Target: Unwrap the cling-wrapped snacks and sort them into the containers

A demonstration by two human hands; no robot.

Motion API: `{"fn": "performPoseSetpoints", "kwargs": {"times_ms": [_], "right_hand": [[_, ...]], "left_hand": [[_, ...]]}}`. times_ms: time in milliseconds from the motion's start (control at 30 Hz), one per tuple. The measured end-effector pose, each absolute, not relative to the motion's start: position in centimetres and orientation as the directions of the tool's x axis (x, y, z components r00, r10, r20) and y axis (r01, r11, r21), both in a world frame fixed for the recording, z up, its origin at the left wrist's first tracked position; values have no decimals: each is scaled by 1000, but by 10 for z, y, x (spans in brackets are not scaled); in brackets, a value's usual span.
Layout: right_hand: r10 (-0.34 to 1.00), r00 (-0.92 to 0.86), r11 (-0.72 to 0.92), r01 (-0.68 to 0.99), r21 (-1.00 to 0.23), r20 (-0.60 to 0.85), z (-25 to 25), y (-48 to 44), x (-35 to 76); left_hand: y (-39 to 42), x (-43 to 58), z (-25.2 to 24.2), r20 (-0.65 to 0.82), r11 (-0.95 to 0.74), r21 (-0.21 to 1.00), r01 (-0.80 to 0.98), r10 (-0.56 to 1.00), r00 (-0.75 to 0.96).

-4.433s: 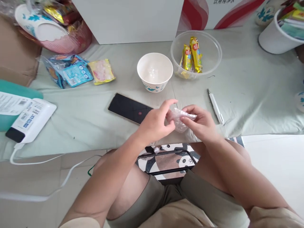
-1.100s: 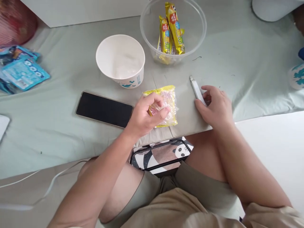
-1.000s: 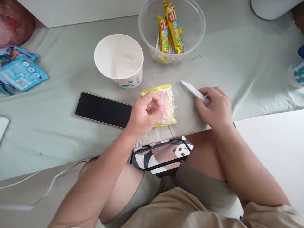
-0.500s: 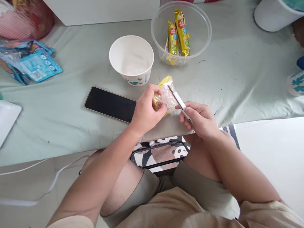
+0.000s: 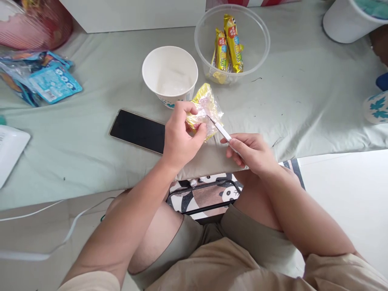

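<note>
Between its thumb and fingers my left hand (image 5: 184, 135) grips a crinkled clear and yellow plastic package (image 5: 212, 109). My right hand (image 5: 253, 150) is closed around the white handle of a small knife (image 5: 222, 131). The dark tip of its blade meets the package close to my left fingertips; whether it has cut through cannot be made out. Just behind the package stands a white paper bowl (image 5: 148, 83) with a blue leaf print. A black phone (image 5: 138, 130) lies flat beside my left hand, which covers its right end.
A clear plastic tub (image 5: 257, 60) with several yellow snack packets (image 5: 233, 42) stands at the back. Blue packets (image 5: 51, 83) lie at the left, near a white object (image 5: 12, 149). White containers (image 5: 345, 22) are at the right. The cloth-covered table (image 5: 91, 169) ends just before my knees.
My left hand has moved slightly left with the package, which has turned and shifted up towards the bowl. The knife tip has moved left and down and now meets the plastic.
</note>
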State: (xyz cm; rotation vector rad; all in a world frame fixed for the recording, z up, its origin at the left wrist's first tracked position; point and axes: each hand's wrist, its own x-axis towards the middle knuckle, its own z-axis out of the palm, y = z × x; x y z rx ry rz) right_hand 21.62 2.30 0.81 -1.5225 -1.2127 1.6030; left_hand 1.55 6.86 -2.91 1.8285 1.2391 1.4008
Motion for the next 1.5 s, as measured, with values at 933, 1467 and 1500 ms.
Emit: {"fn": "performPoseSetpoints", "kwargs": {"times_ms": [933, 1467, 1500], "right_hand": [[895, 98, 191, 796, -574, 435, -25, 35, 276], [986, 118, 69, 334, -940, 114, 20, 61, 224], [975, 150, 102, 342, -934, 162, 14, 69, 225]], "left_hand": [[58, 24, -13, -135, 210, 965, -158, 913, 384], [65, 21, -14, -175, 306, 931, -199, 853, 492], [66, 22, -14, -168, 285, 939, -192, 868, 468]]}}
